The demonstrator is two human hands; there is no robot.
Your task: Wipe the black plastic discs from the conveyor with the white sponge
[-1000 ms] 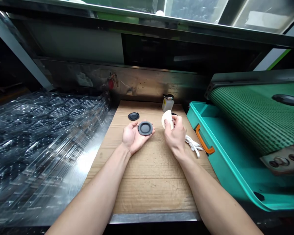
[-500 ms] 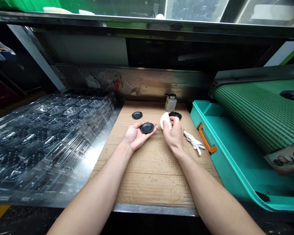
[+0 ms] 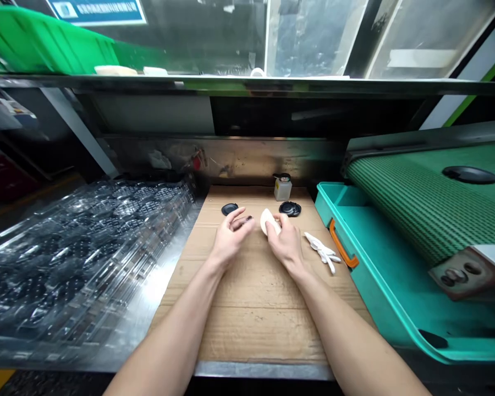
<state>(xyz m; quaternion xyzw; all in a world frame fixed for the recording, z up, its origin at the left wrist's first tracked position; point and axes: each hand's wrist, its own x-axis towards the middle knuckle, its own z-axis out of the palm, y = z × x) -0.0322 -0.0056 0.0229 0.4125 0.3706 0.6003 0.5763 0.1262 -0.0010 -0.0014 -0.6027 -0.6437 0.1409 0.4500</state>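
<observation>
My left hand (image 3: pixel 230 237) has turned palm-down over the cardboard sheet (image 3: pixel 256 297), its fingers curled round a black round disc (image 3: pixel 247 219) of which only a dark edge shows. My right hand (image 3: pixel 284 240) sits close beside it, pinching a white pad (image 3: pixel 267 220). A second black disc (image 3: pixel 230 209) lies on the cardboard just behind my left hand. A third black disc (image 3: pixel 290 208) lies behind my right hand, next to a small white bottle (image 3: pixel 282 187).
A white bundle of cord or cloth (image 3: pixel 322 251) lies right of my right hand. A teal tray (image 3: pixel 379 286) with an orange handle (image 3: pixel 342 246) borders the cardboard on the right, beside a green belt (image 3: pixel 429 203) carrying a black disc (image 3: pixel 470 175). Clear plastic trays (image 3: pixel 78 247) fill the left.
My left hand rolled from palm-up to palm-down with the black disc, which is now mostly hidden. Both hands moved closer together. The camera tilted up.
</observation>
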